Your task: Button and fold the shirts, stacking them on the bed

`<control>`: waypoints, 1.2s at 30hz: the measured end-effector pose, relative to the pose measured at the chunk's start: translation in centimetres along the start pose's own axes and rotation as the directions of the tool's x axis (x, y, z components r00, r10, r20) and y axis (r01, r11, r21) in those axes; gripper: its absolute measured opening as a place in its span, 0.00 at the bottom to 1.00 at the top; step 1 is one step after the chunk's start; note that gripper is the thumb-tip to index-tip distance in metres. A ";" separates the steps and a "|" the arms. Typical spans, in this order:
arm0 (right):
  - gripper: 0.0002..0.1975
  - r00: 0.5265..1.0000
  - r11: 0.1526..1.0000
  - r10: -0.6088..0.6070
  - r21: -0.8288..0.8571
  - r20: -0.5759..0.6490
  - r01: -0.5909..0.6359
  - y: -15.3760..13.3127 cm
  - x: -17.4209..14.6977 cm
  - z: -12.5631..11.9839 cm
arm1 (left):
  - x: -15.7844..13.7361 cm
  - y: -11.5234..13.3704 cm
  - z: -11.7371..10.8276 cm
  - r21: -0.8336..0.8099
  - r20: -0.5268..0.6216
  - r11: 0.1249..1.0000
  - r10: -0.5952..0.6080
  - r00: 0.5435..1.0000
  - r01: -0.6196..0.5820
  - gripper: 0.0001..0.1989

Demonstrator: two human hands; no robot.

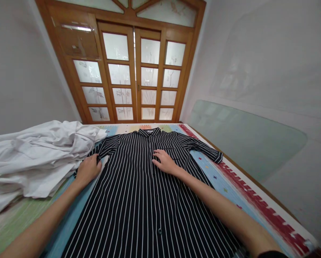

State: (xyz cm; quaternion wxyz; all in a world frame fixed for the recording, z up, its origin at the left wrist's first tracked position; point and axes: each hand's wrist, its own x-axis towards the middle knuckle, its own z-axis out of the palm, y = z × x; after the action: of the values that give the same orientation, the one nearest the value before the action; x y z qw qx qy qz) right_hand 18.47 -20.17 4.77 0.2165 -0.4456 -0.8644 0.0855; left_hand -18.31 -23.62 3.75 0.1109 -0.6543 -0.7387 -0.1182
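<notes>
A black shirt with white stripes (133, 193) lies spread out flat, its collar at the far end and its button front facing up. At its left sleeve, my left hand (88, 169) has its fingers curled onto the cloth near the cuff. The hand partly hides that sleeve. My right hand (165, 162) rests on the chest beside the button line, just below the pocket, fingers spread and holding nothing. The other sleeve (203, 147) stretches out to the right.
A crumpled heap of white cloth (47, 154) lies on the left, close to my left hand. Beneath everything is a colourful patterned sheet (216, 179). A wall with a pale green panel (243, 132) runs along the right. Wooden glazed doors (135, 71) stand beyond the far edge.
</notes>
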 end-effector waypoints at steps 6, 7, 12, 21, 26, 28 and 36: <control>0.28 0.993 0.992 0.091 -0.092 0.069 -0.085 2.1 4.6 1.8 | -0.5 -0.1 -3.0 0.059 -0.042 0.998 0.002 0.999 0.000 0.23; 0.29 0.991 0.990 0.105 -0.104 0.080 -0.096 2.4 5.2 2.0 | -0.6 0.1 -3.5 0.096 -0.060 0.995 0.013 0.998 -0.007 0.22; 0.29 0.991 0.980 0.079 -0.191 0.110 -0.057 3.3 8.5 3.1 | 0.2 1.6 -3.9 0.041 -0.206 0.990 0.142 0.968 -0.137 0.16; 0.29 0.992 0.961 -0.037 -0.270 0.119 0.068 2.9 13.7 4.9 | 4.1 9.5 0.7 -0.321 -0.112 0.905 0.255 0.960 -0.278 0.15; 0.34 0.992 0.963 -0.053 -0.259 0.112 0.080 3.1 15.8 6.2 | 3.6 11.4 3.0 -0.335 -0.081 0.907 0.241 0.967 -0.254 0.16; 0.36 0.993 0.969 -0.039 -0.238 0.115 0.066 3.5 16.6 6.4 | 3.1 11.2 3.5 -0.319 -0.108 0.918 0.213 0.971 -0.237 0.18; 0.32 0.980 0.981 0.010 -0.191 0.200 0.029 4.8 19.7 6.3 | 2.8 10.0 3.4 -0.147 0.120 0.989 0.006 0.993 0.012 0.40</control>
State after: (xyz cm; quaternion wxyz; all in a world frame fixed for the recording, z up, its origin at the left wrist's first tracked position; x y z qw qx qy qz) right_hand 9.13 -1.21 3.38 0.0846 -0.4495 -0.8881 0.0446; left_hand -8.77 -18.71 1.70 0.0174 -0.6654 -0.7343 -0.1331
